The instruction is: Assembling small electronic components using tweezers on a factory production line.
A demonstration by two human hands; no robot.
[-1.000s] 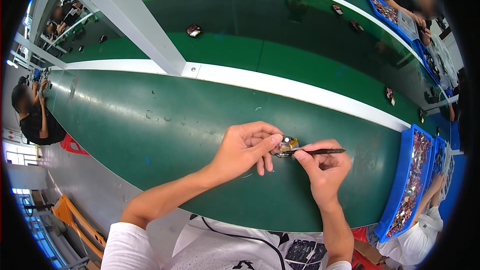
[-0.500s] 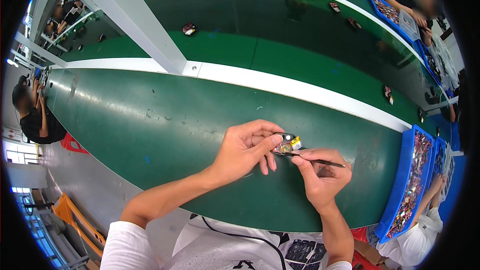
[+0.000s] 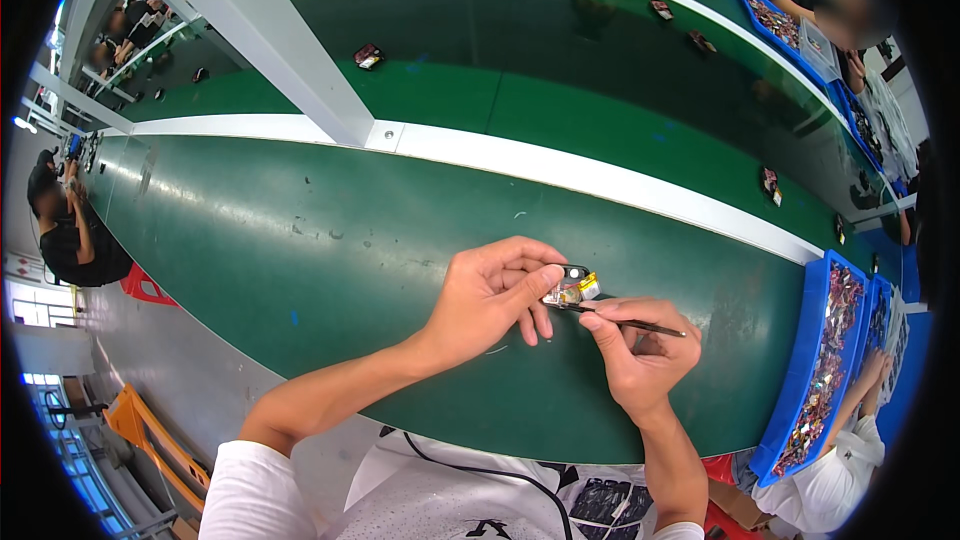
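Observation:
My left hand (image 3: 490, 295) grips a small electronic device (image 3: 566, 292) between thumb and fingers, above the green bench. The device has a dark casing, a bare circuit area and a yellow-and-silver piece (image 3: 589, 286), which looks like a battery, at its right side. In my right hand (image 3: 645, 350) a thin black pen-like tool (image 3: 650, 327) is pinched; its tip meets the lower edge of the device. Exactly what the tip touches is too small to make out.
Beyond the white rail (image 3: 560, 175) runs a green conveyor belt (image 3: 450, 100) carrying several similar devices (image 3: 368, 57). A blue bin (image 3: 800, 380) full of small parts stands at the right. A white post (image 3: 270, 40) rises at left. Other people sit around the line.
Devices on the belt have shifted slightly left. My hands and the held device have barely moved; the black tool has slid a touch to the left.

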